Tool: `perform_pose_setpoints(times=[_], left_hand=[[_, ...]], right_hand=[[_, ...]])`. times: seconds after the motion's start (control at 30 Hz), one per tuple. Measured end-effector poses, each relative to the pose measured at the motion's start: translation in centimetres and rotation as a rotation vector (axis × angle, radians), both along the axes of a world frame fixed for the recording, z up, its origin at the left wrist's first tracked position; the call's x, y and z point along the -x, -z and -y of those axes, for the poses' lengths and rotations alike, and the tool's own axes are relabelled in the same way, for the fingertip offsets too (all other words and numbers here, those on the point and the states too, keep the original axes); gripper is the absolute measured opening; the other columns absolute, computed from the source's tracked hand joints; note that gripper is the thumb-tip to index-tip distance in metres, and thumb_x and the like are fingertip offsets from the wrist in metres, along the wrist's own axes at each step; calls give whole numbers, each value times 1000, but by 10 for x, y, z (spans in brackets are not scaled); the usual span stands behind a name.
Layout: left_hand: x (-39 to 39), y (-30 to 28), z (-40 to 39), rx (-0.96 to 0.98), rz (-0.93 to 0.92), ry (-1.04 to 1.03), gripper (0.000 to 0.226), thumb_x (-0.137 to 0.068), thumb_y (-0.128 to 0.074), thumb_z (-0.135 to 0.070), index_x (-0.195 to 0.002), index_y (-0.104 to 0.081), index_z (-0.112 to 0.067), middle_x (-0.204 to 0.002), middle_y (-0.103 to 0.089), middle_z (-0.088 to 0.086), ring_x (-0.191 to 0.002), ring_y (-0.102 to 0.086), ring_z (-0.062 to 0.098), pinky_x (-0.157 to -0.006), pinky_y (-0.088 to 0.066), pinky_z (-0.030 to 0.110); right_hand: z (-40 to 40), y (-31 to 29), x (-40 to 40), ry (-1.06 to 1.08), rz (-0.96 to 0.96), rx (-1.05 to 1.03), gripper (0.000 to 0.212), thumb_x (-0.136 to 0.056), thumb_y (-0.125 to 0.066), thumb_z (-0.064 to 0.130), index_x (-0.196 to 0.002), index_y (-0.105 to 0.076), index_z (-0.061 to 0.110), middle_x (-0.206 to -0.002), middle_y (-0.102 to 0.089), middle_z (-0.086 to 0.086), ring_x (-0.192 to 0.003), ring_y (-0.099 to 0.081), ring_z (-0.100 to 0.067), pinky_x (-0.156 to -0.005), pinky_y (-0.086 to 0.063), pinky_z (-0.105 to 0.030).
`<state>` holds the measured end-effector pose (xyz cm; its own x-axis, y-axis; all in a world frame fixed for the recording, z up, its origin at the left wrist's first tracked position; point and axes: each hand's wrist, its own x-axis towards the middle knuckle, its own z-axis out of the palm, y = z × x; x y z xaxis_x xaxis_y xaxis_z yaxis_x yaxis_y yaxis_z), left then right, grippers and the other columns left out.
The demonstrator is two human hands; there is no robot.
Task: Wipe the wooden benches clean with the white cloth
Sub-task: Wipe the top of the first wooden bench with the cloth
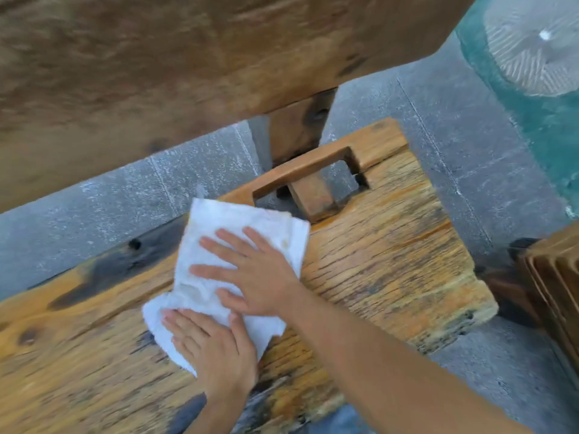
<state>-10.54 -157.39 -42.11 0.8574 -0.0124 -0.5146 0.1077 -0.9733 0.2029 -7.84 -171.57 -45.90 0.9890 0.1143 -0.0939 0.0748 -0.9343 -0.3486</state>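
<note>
A folded white cloth [216, 252] lies flat on the weathered wooden bench [391, 252], near its right end. My right hand [250, 270] presses on the cloth's upper part with fingers spread. My left hand [216, 343] lies flat on the cloth's lower corner, its fingers together and pointing left. Both palms face down on the cloth; neither hand grips it. The bench's planks are cracked, orange-brown, with dark stains along the far edge.
A big wooden table top [156, 73] overhangs at the top, on a wooden leg [297, 133]. A wooden cross brace [313, 170] joins the bench's far end. Grey stone paving [438, 120] lies below. Another wooden piece [554, 277] stands at right. Teal water [532, 114] lies top right.
</note>
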Motion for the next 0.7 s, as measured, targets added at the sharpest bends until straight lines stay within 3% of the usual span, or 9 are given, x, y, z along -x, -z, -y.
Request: perform_pose_setpoints(times=[0.1, 0.2, 0.3, 0.43, 0.53, 0.63, 0.7], left_hand=[[-20, 6, 63, -21, 79, -29, 83, -96, -17, -42, -151, 6, 16, -161, 9, 37, -154, 8, 43, -126, -1, 52], [-42, 12, 112, -75, 121, 155, 84, -93, -10, -43, -150, -2, 18, -160, 1, 39, -154, 1, 46, -126, -6, 54], [-48, 21, 154, -59, 175, 327, 85, -92, -11, -43, -151, -8, 18, -160, -3, 39, -154, 2, 46, -126, -5, 53], [-31, 24, 211, -89, 160, 372, 82, -94, -11, -42, -150, -19, 17, -158, -17, 39, -153, -7, 46, -127, -9, 50], [-19, 26, 238, -47, 146, 393, 83, -95, -5, -44, -151, -17, 16, -159, -19, 37, -153, -14, 44, -127, -9, 47], [-16, 25, 253, 44, 143, 435, 79, -98, -8, -44, -154, -8, 13, -162, -10, 33, -155, -5, 39, -128, -3, 45], [-13, 21, 264, 91, 158, 574, 79, -98, -4, -44, -155, -5, 10, -164, -7, 31, -156, 0, 37, -128, -2, 44]], right_hand=[[50, -1, -27, 59, -27, -10, 58, -96, -46, 54, -153, -34, 51, -170, -18, 12, -159, -11, -18, -126, -4, -51], [99, -5, -25, 156, -59, -15, 58, -99, -43, 47, -155, -32, 49, -170, -18, 13, -159, -12, -15, -126, -7, -53], [156, -12, -16, 85, -87, 88, 60, -101, -34, 34, -159, -22, 48, -170, -12, 18, -160, -7, -16, -127, -3, -49], [209, -17, 0, 50, -96, 166, 63, -102, -34, 35, -158, -15, 53, -171, -4, 19, -160, -5, -17, -128, -2, -52], [236, -20, 13, 91, -105, 176, 63, -98, -32, 37, -157, -18, 54, -171, -7, 15, -160, -4, -26, -128, -2, -53], [252, -23, 25, 187, -124, 177, 63, -97, -30, 38, -158, -20, 51, -172, -7, 8, -160, -5, -31, -127, 0, -53], [264, -25, 41, 334, -140, 172, 65, -96, -29, 37, -159, -21, 44, -172, -12, 2, -159, -10, -31, -126, -4, -53]])
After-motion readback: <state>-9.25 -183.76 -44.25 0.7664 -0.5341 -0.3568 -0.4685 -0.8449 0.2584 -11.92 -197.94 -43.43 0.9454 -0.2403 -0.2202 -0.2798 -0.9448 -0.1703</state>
